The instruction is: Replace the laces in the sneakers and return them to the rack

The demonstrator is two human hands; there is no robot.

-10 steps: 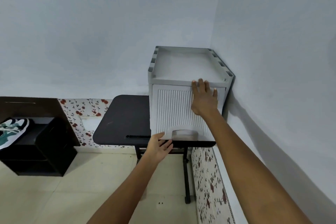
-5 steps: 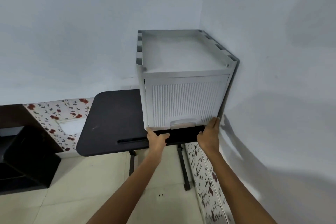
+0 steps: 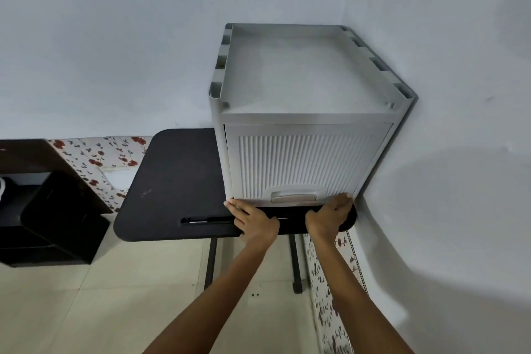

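A grey plastic shoe cabinet (image 3: 304,77) stands on a black table (image 3: 178,178) in the room's corner. Its ribbed front door (image 3: 301,164) is down, with a pull handle (image 3: 294,196) at its bottom edge. My left hand (image 3: 255,221) lies on the table with straight fingers touching the door's lower left corner. My right hand (image 3: 327,217) reaches with straight fingers to the door's lower right edge. Whatever the cabinet holds is hidden. A white sliver of a sneaker (image 3: 1,188) shows at the far left.
A low black rack (image 3: 57,210) stands on the tiled floor (image 3: 86,310) at the left, under a flowered wall strip. The table's black legs (image 3: 211,261) stand below its front edge. Plain walls close in the cabinet behind and on the right.
My right hand came down from the door's top edge to its bottom right edge. My left hand slid to the lower left corner. The view moved closer, and the sneakers slipped almost out of view.
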